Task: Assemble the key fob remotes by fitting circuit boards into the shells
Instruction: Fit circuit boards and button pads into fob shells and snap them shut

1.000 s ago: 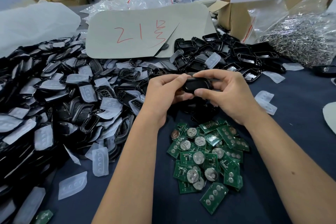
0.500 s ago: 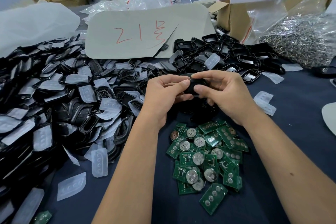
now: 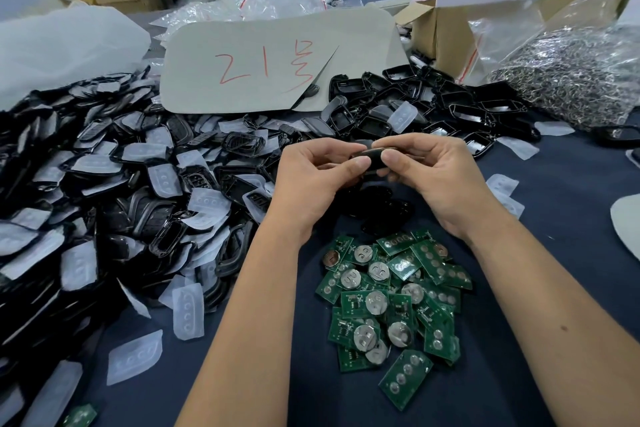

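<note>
A black key fob shell [image 3: 373, 157] is held above the table between both hands. My left hand [image 3: 313, 177] pinches its left end with thumb and fingers. My right hand [image 3: 436, 177] pinches its right end, thumb on the near side. Most of the shell is hidden by my fingers, so any board inside cannot be seen. Below my hands lies a pile of green circuit boards [image 3: 394, 302] with round coin-cell holders. A big heap of black shells and clear rubber button pads [image 3: 114, 191] fills the left side.
A grey card with red writing [image 3: 270, 66] leans at the back. More black shell halves [image 3: 450, 111] lie behind my hands. A plastic bag of metal rings [image 3: 571, 80] and a cardboard box [image 3: 446, 31] stand at the right. Dark blue cloth [image 3: 554, 204] covers the table.
My two hands have drawn closer together on the shell, so that my fingers now cover more of it. The piles have not moved.
</note>
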The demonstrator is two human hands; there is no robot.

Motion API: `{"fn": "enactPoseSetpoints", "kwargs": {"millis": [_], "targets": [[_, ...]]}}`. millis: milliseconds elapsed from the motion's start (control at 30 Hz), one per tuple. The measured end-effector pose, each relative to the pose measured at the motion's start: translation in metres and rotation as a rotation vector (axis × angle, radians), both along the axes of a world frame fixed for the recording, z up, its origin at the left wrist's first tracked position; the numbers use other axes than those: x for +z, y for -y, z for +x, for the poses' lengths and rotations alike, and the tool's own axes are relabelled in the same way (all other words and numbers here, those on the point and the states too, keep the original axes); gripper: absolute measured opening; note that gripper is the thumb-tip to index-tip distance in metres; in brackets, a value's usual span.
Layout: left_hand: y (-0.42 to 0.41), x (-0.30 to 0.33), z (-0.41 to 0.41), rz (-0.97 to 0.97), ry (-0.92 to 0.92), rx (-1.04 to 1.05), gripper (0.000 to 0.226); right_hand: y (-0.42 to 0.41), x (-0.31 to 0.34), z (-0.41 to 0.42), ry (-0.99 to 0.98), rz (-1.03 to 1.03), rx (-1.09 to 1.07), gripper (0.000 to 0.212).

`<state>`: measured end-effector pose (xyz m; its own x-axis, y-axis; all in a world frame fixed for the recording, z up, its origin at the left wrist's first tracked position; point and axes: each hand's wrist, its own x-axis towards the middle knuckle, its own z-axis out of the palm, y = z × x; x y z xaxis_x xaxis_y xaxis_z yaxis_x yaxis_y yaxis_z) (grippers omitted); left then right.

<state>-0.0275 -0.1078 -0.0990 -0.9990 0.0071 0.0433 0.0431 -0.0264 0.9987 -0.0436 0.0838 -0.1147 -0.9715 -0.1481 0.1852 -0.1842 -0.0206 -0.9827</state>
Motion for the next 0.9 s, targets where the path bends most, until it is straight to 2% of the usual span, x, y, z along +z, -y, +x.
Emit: {"fn": "enactPoseSetpoints", "kwargs": {"millis": [200,433,567,733,800,900], "targets": [[0.004,-0.001,-0.003,-0.103,-0.124,0.004,0.019,0.0,0.002,0.003,-0.054,-0.023,0.03,0.028],[0.008,-0.004,-0.006,-0.2,-0.204,-0.01,0.019,-0.001,0.001,0.002,-0.12,0.055,0.005,0.024],[0.007,-0.007,-0.005,-0.407,-0.238,0.066,0.02,0.004,-0.002,0.0,-0.266,0.268,-0.045,0.025],[-0.001,-0.006,-0.005,-0.65,-0.437,0.109,0.029,0.009,-0.004,-0.001,-0.321,0.291,-0.024,0.025],[-0.003,-0.006,-0.004,-0.662,-0.439,0.115,0.04,0.008,-0.004,-0.002,-0.323,0.292,-0.035,0.026],[-0.006,-0.007,-0.004,-0.513,-0.351,0.14,0.049,0.007,-0.007,-0.004,-0.24,0.202,-0.083,0.04]]}}
